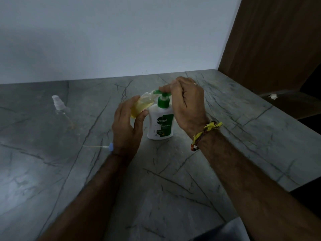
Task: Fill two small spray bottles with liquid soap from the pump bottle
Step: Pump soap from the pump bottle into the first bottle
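Far to my left a second small spray bottle (60,108) is standing on the grey marble counter (191,171), so clear that I am hardly making out its body or what it holds, and nearer me a loose sprayer top with its white tube (102,146) is lying half hidden behind my left wrist. My left hand (127,126) is gripping a small spray bottle (141,105) tilted toward the pump spout, yellow soap showing inside it. My right hand (186,105) is curling over the green pump head (160,92) of the white Dettol pump bottle (160,124), fingers pressing on it, a yellow thread band (206,131) sitting on that wrist.
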